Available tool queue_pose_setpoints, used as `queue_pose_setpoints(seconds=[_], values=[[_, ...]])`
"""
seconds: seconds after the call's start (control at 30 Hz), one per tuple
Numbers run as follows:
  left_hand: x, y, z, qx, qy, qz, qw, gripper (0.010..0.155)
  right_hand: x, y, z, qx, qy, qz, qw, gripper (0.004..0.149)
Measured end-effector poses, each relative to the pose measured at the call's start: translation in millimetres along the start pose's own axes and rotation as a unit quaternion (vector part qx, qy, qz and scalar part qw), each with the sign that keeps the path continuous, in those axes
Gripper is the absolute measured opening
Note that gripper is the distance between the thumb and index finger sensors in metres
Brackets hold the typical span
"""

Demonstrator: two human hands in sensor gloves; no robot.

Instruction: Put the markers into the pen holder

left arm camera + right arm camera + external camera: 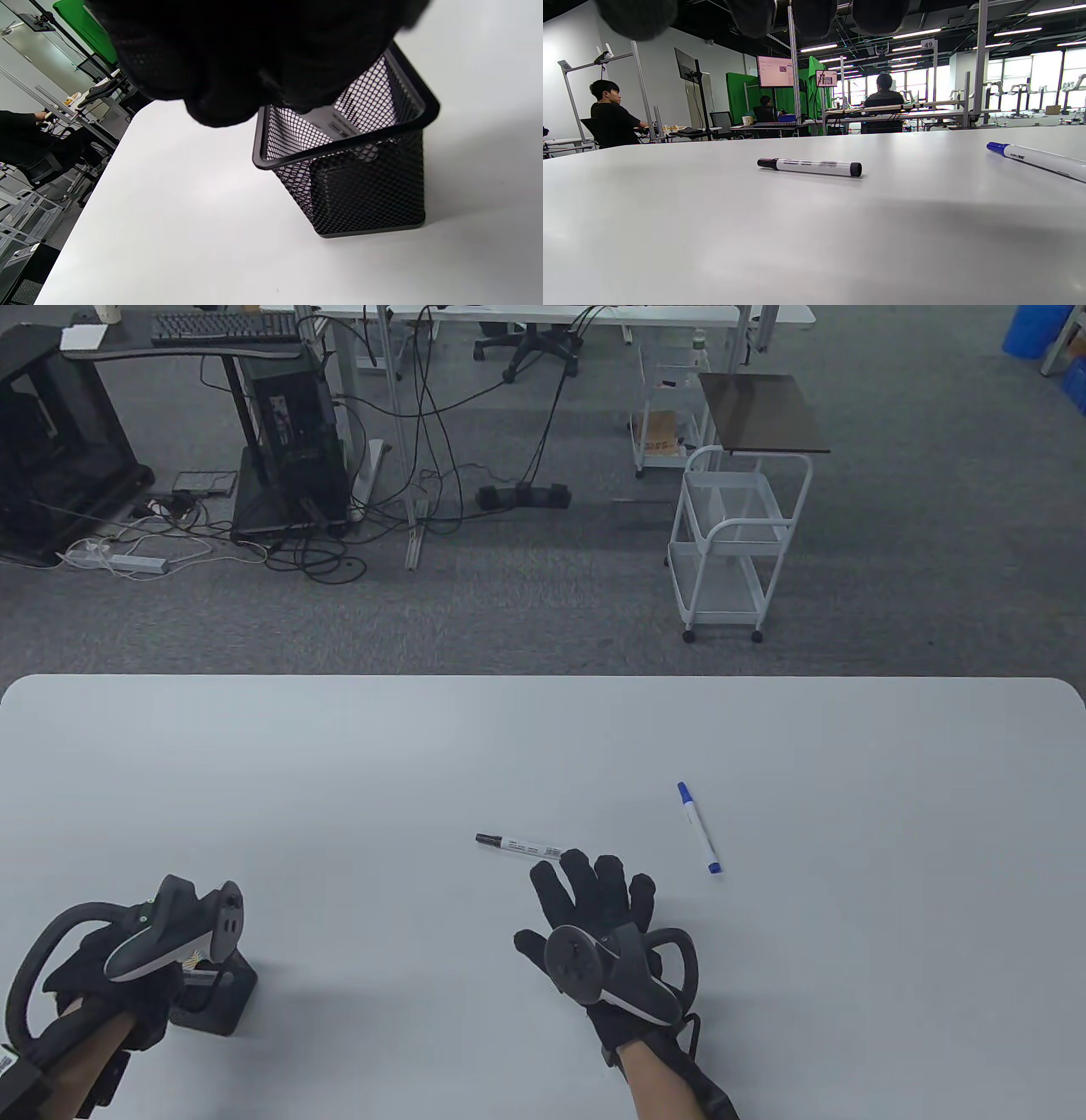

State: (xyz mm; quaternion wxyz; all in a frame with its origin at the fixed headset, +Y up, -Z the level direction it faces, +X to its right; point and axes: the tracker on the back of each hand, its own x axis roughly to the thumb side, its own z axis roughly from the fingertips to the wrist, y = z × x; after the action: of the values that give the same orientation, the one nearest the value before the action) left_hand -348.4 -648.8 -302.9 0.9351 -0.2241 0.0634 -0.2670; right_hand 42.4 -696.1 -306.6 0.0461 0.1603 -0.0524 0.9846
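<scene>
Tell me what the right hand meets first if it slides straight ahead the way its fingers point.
Probably the black-capped marker: the right hand has its fingertips right at that marker's near end. The blue marker lies off to the right.

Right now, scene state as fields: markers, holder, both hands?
black marker: lying on table, just ahead of right hand's fingertips
blue marker: lying on table, farther right
pen holder: black mesh, upright, something grey inside
left hand: at holder's rim, grip unclear
right hand: open, fingers spread, holding nothing
</scene>
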Motion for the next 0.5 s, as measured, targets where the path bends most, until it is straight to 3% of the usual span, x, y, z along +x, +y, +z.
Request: queue_pose_setpoints(seconds=[0.43,0.5], values=[[4.5,-0.4,0.0,0.005,-0.012,0.002,1.000,0.040,-2.1,0.1,0.3,-0.002,0.003,-0.001,1.000,0.075],[5.4,-0.7,0.0,0.006,-0.014,0.001,1.000,0.035,-2.0,0.2,0.4,-0.001,0.002,0.000,1.000,0.075]])
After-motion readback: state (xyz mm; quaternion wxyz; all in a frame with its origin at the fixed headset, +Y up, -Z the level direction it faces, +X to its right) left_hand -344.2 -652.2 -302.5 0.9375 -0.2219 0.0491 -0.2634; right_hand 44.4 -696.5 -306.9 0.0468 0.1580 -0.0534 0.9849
